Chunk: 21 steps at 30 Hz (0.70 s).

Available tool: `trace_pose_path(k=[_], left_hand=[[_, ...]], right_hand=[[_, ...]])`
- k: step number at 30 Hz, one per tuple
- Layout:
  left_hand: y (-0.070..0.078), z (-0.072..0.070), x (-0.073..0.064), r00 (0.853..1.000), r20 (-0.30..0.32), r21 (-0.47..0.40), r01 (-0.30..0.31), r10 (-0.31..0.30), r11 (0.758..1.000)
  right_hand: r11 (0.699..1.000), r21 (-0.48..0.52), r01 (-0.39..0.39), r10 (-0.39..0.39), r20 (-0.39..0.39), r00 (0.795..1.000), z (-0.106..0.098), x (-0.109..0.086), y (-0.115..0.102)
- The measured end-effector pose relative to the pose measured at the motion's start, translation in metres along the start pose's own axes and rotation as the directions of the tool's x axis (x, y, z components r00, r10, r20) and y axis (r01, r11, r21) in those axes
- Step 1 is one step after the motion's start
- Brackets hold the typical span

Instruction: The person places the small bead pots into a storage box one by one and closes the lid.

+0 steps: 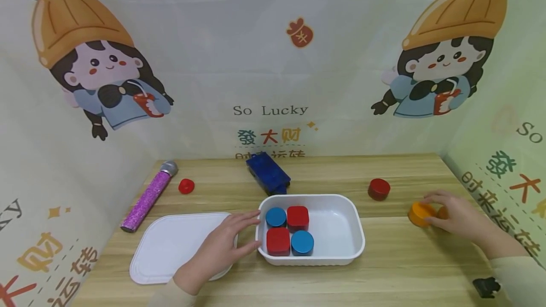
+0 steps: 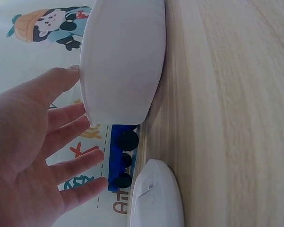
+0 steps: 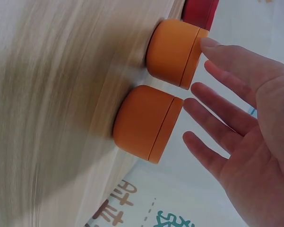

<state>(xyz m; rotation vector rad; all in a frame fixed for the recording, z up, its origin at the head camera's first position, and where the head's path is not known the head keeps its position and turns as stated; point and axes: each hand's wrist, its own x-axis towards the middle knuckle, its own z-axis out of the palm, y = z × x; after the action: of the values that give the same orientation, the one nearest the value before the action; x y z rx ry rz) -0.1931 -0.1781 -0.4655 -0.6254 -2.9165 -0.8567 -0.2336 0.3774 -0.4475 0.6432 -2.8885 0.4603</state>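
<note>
My left hand (image 1: pixel 222 243) touches the left rim of a white plastic box (image 1: pixel 337 224), its fingers spread and fairly straight. Inside the box sit two blue round tins (image 1: pixel 302 243) and two red squarish tins (image 1: pixel 298 218), filling its left half. At the right, my right hand (image 1: pixel 458 217) is at an orange round tin (image 1: pixel 420 214), thumb tip right at the lid edge and fingers loosely extended. A second orange tin (image 3: pixel 146 124) stands beside the first, below the fingertips in the right wrist view and partly hidden by the hand in the head view.
A dark red round tin (image 1: pixel 379 189) stands behind the orange ones. The white lid (image 1: pixel 170 245) lies under the left arm. Farther back are a pink glitter microphone (image 1: pixel 149 198), a small red piece (image 1: pixel 186 186) and a blue toy vehicle (image 1: pixel 268 172). A black object (image 1: pixel 485 287) lies near the right sleeve.
</note>
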Motion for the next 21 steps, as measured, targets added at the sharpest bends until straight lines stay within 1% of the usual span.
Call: trace_pose_path(k=[4,7,11,14,17,21], left_hand=[[0.000,-0.001,0.000,1.000,-0.005,0.008,-0.015,0.015,1.000],[-0.001,-0.001,0.000,1.000,-0.011,0.018,-0.027,0.027,0.999],[-0.001,-0.001,0.000,1.000,-0.013,0.019,-0.027,0.027,0.999],[-0.001,-0.001,0.000,1.000,-0.012,0.018,-0.026,0.026,1.000],[-0.001,-0.001,0.000,1.000,-0.008,0.011,-0.019,0.020,1.000],[-0.001,0.000,0.000,1.000,-0.001,0.000,-0.008,0.008,1.000]], right_hand=[[1.000,-0.007,0.013,-0.014,-0.011,1.000,0.001,0.000,0.002],[0.999,-0.032,0.039,-0.040,-0.038,0.998,0.004,0.000,0.004],[0.997,-0.061,0.055,-0.060,-0.071,0.996,0.007,0.001,0.005],[0.997,-0.062,0.056,-0.061,-0.087,0.994,0.008,0.001,0.004],[0.997,-0.046,0.065,-0.069,-0.100,0.993,0.007,0.001,-0.001],[0.999,0.021,0.037,-0.035,-0.073,0.997,0.005,0.004,-0.014]])
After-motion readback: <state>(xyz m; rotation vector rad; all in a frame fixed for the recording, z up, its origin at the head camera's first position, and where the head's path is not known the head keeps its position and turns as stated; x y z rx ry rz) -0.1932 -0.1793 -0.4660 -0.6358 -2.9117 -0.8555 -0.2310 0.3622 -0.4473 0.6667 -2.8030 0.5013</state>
